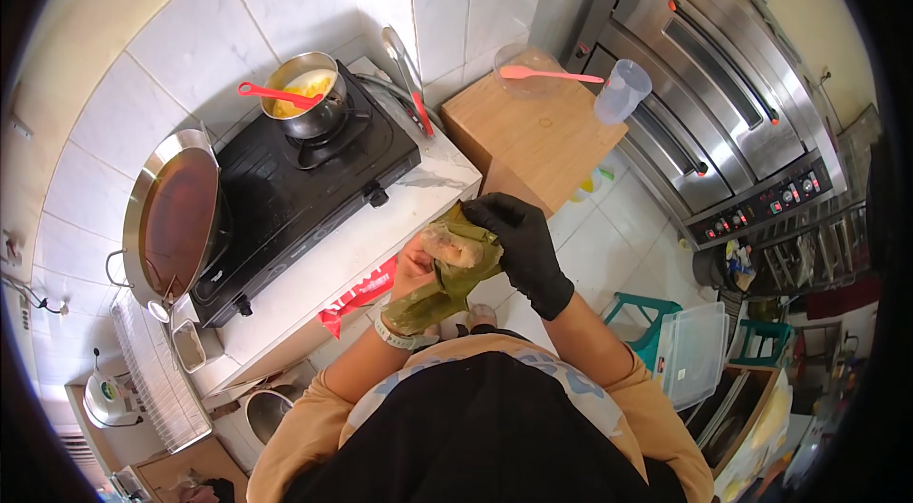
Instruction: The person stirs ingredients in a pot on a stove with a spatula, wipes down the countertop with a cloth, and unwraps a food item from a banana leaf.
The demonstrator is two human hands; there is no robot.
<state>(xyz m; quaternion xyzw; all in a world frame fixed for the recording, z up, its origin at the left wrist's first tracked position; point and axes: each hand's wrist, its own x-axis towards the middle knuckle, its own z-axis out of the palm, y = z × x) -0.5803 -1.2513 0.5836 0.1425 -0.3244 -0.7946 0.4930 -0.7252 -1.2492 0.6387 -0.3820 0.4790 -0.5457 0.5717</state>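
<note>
My bare left hand (410, 267), with a pale watch at the wrist, holds a green banana leaf (463, 280) from below and the left side. In the opened leaf lies a pale brownish lump of food (452, 245). My right hand (523, 251), in a black glove, grips the leaf's upper right edge with its fingertips; part of its grip is hidden behind the leaf. Both hands are in front of my body, near the corner of the white counter (418, 194).
A black gas stove (285, 194) bears a pot (319, 118) of yellow-white food and a wide pan (147, 227) of brown oil. Tongs (407, 75) lie behind. On a wooden cabinet (533, 137) stand a jug (623, 92) and a pink spatula (552, 74). Right is a steel oven (704, 75).
</note>
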